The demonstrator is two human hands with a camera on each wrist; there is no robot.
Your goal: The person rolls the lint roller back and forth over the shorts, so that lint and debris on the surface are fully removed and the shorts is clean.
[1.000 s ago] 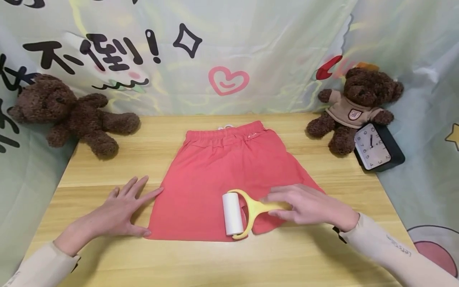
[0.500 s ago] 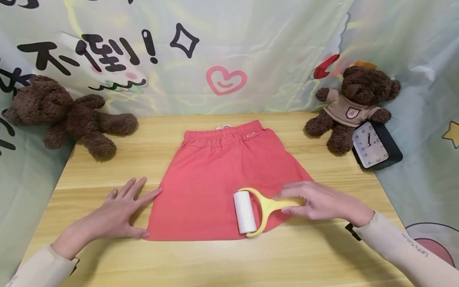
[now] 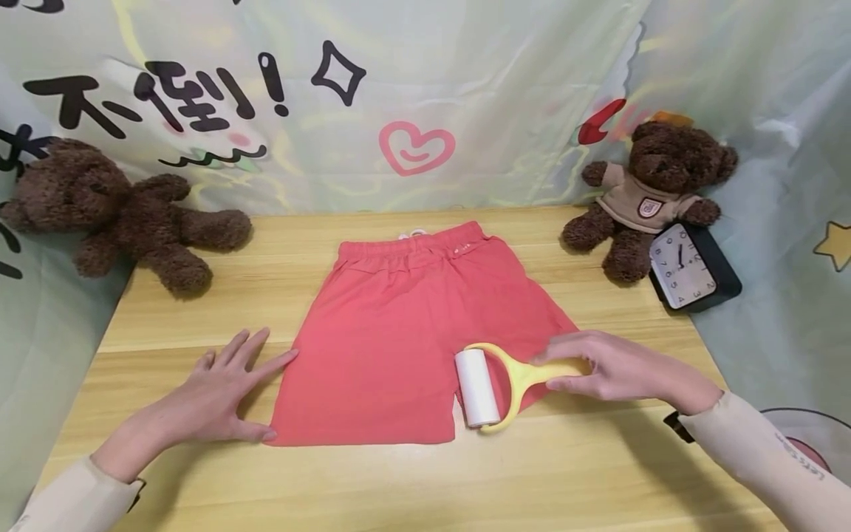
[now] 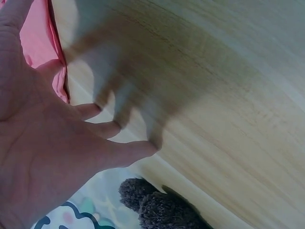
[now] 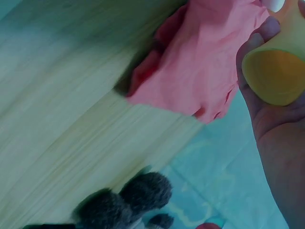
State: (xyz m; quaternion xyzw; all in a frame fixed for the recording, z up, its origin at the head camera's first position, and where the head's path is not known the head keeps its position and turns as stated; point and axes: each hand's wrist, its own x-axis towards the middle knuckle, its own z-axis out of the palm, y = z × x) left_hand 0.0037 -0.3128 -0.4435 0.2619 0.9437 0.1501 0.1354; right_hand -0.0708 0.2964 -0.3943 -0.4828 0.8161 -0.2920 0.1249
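Note:
Coral-red shorts [image 3: 385, 347] lie flat on the wooden table, waistband toward the back, a white drawstring at its top. My right hand [image 3: 608, 366] grips the yellow handle of a lint roller [image 3: 477, 388]. Its white roll lies over the gap between the two legs, near the hems. In the right wrist view the handle's wide end [image 5: 276, 76] shows in the palm. My left hand [image 3: 216, 395] is spread at the shorts' left side, with index fingertip and thumb tip at the fabric's edge. The left wrist view shows its other fingertips on the wood.
A brown teddy bear [image 3: 133, 214] lies at the back left. Another bear in a beige shirt [image 3: 641, 199] sits at the back right, with a black square clock [image 3: 694, 266] leaning by it. Printed cloth [image 3: 505, 96] hangs behind the wooden table [image 3: 319, 488] and at its sides.
The lint roller and my right hand have slid right, from the left leg's hem area to the gap between the legs. My left hand has kept its place at the shorts' edge.

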